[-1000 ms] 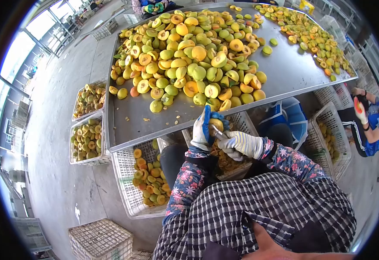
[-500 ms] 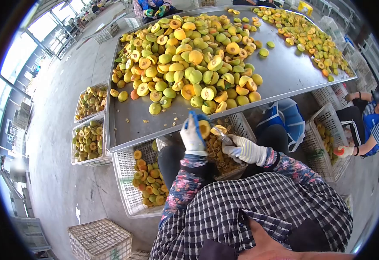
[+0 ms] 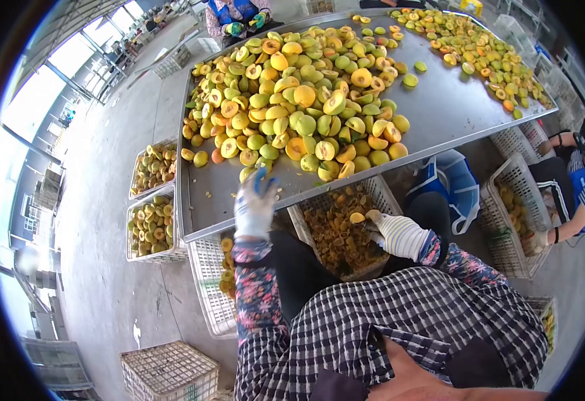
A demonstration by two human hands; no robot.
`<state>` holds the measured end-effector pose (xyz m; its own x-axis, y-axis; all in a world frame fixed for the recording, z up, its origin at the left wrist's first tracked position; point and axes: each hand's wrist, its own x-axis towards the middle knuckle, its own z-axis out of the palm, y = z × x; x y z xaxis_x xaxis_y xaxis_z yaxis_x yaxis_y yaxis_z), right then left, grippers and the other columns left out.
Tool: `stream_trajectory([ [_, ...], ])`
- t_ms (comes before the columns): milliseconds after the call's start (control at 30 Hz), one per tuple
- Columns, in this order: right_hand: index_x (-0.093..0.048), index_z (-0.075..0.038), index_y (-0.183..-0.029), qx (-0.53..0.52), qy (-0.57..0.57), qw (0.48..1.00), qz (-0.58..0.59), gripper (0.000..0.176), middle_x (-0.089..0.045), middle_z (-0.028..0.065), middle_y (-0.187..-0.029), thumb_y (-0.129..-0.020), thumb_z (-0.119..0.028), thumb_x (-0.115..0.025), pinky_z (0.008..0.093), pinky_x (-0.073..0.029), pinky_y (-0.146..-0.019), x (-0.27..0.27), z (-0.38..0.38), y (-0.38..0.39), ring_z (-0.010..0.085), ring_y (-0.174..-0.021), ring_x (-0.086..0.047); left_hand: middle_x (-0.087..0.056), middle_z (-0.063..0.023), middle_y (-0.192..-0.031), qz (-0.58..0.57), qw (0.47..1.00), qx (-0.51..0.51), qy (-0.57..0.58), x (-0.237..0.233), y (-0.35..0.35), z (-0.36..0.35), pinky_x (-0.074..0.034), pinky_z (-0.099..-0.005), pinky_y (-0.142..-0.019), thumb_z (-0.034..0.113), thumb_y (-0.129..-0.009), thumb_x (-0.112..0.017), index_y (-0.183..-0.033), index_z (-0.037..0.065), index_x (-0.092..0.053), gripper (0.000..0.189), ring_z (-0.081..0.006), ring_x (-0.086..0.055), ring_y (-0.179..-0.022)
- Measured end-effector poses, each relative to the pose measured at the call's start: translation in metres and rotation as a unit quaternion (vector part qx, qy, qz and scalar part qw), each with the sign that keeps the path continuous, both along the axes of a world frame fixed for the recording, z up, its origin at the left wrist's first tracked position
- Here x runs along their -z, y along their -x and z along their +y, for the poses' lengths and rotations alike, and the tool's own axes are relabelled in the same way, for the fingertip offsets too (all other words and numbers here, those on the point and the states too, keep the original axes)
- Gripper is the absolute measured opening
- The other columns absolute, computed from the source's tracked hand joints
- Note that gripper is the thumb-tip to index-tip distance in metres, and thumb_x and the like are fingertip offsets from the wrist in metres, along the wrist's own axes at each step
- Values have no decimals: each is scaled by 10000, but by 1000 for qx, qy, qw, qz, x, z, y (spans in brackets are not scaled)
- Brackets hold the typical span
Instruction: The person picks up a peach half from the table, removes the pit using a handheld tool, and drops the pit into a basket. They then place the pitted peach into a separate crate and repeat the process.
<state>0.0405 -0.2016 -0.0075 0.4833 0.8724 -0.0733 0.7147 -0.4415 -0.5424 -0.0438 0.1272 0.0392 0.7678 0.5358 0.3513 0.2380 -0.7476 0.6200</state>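
Observation:
My left hand (image 3: 257,204), in a white glove with blue fingertips, reaches over the front edge of the metal table (image 3: 366,172) with its fingers apart and nothing held. Just beyond its fingertips lies the pile of halved yellow-green fruit (image 3: 292,107). My right hand (image 3: 399,234), in a striped glove, is closed above a crate (image 3: 389,194) of brown fruit scraps (image 3: 339,234). A small yellow piece (image 3: 357,218) shows at its fingertips. The tool under those fingers is mostly hidden.
Left of my legs stands a crate (image 3: 205,281) holding fruit halves. Two more filled crates (image 3: 151,227) are beside the table's left end. A blue bag (image 3: 463,187) hangs at right. Co-workers sit at the far side (image 3: 235,17) and at right (image 3: 579,180).
My left hand has moved left and let go of the fruit half it held. My right hand has moved slightly right, away from it. The view has shifted a little.

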Motion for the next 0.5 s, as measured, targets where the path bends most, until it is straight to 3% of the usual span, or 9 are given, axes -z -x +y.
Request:
stream_trajectory([
  [67, -401, -15, -1292, 14, 36, 999, -6, 474, -655, 219, -975, -893, -188, -590, 428, -525, -751, -10, 3, 0, 403, -894, -635, -598, -153, -1259, 63, 994, 88, 16, -16, -37, -26, -436, -366, -1015, 285, -872, -646, -1263, 56, -584, 457, -301, -571, -1169],
  [167, -407, -13, -1289, 31, 70, 997, 13, 477, -639, 231, -1008, -867, -145, -585, 437, -522, -775, -26, 2, 1, 418, -915, -628, -535, -142, -1357, 114, 974, 194, -31, 6, -95, -39, -419, -389, -1040, 278, -888, -587, -1331, 114, -531, 475, -322, -531, -1219],
  [233, -402, -19, -1303, 39, 58, 997, 39, 488, -620, 242, -1050, -853, -109, -567, 441, -518, -815, -30, -2, 0, 427, -948, -617, -495, -129, -1402, 192, 956, 213, -65, 19, -132, -43, -420, -396, -1042, 263, -893, -565, -1372, 126, -484, 505, -329, -513, -1236],
  [300, -415, -33, -1309, 21, -27, 998, 53, 498, -600, 248, -1095, -837, -81, -569, 438, -503, -856, -20, -7, -4, 430, -990, -598, -468, -127, -1426, 259, 941, 191, -102, 34, -159, -44, -421, -407, -1042, 248, -888, -563, -1401, 139, -446, 537, -330, -501, -1250],
  [333, -421, -40, -1312, 11, -70, 996, 61, 505, -591, 251, -1117, -829, -68, -569, 436, -496, -876, -17, -10, -7, 432, -1012, -589, -453, -90, -1443, 301, 930, 177, -114, 36, -167, -46, -446, -426, -1018, 228, -900, -546, -1369, 188, -497, 473, -320, -530, -1232],
  [433, -469, -64, -1315, 4, -89, 993, 74, 492, -581, 224, -1163, -833, -8, -546, 403, -463, -933, -28, -17, -9, 394, -1071, -575, -478, -105, -1414, 351, 924, 122, -94, 27, -170, -52, -461, -419, -1001, 269, -854, -638, -1345, 175, -515, 515, -323, -548, -1209],
  [500, -461, -63, -1330, 18, -75, 993, 84, 510, -570, 215, -1189, -831, 3, -546, 399, -451, -955, -37, -17, -10, 386, -1096, -567, -585, -129, -1289, 334, 936, 98, -47, 19, -164, -49, -479, -416, -968, 320, -811, -715, -1276, 141, -576, 517, -328, -573, -1171],
])
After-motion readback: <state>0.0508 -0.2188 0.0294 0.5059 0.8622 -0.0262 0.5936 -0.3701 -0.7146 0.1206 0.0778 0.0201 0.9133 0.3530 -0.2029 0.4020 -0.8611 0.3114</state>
